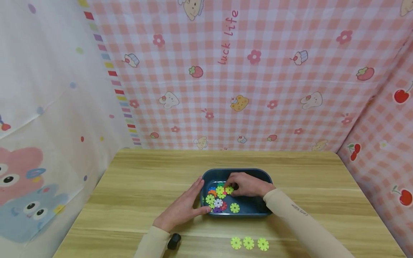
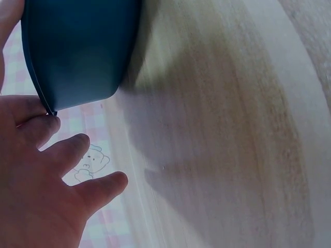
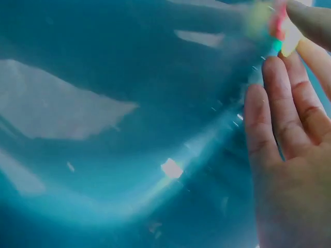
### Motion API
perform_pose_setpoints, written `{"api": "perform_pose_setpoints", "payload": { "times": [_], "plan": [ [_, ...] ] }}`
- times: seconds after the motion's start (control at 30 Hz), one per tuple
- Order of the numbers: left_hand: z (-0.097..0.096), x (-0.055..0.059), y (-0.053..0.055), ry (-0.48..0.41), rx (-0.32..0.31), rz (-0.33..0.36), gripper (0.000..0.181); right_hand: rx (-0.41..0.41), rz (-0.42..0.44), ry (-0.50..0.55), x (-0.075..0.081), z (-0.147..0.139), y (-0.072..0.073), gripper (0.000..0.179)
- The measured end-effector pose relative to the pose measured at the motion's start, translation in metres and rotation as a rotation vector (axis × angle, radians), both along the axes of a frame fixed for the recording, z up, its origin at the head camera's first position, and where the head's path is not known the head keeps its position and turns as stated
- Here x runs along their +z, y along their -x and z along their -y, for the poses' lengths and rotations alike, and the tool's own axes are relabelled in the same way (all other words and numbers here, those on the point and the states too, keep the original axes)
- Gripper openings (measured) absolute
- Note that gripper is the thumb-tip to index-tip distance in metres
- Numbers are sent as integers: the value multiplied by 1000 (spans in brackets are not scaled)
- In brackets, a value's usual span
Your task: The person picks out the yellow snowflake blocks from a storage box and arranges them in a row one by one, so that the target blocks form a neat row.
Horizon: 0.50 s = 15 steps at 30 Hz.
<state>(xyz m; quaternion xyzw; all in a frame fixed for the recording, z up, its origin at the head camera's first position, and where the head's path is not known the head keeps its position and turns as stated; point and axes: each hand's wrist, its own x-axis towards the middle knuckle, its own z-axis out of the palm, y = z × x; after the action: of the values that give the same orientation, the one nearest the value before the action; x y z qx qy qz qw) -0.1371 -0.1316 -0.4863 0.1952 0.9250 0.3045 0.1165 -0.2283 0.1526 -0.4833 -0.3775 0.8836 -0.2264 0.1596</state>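
A dark blue tray (image 1: 248, 212) holds several flower-shaped plastic discs, mostly in its left half. Among them are a white disc (image 1: 218, 203) and an orange disc (image 1: 212, 193). My right hand (image 1: 246, 184) reaches into the tray and pinches a yellow-green disc (image 1: 229, 190) between thumb and forefinger. The right wrist view shows that disc (image 3: 291, 44) by the fingertips, partly blurred. My left hand (image 1: 184, 208) rests against the tray's left end, fingers extended and thumb over the near rim. In the left wrist view, its spread fingers (image 2: 67, 155) touch the tray's edge (image 2: 39, 98).
Three yellow-green discs lie in a row on the wooden table (image 1: 145, 172) in front of the tray, the middle disc (image 1: 248, 243) among them. One loose disc (image 1: 235, 208) lies near the tray's front wall. A checked cloth (image 1: 226, 82) hangs behind the table.
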Motion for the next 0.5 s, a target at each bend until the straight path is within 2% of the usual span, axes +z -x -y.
{"api": "perform_pose_setpoints", "payload": {
  "times": [0.27, 0.5],
  "plan": [
    [-1, 1, -1, -8, 3, 12, 98, 10, -28, -1, 24, -6, -2, 32],
    [-3, 2, -1, -7, 6, 3, 98, -25, -44, -6, 45, -12, -9, 34]
  ]
}}
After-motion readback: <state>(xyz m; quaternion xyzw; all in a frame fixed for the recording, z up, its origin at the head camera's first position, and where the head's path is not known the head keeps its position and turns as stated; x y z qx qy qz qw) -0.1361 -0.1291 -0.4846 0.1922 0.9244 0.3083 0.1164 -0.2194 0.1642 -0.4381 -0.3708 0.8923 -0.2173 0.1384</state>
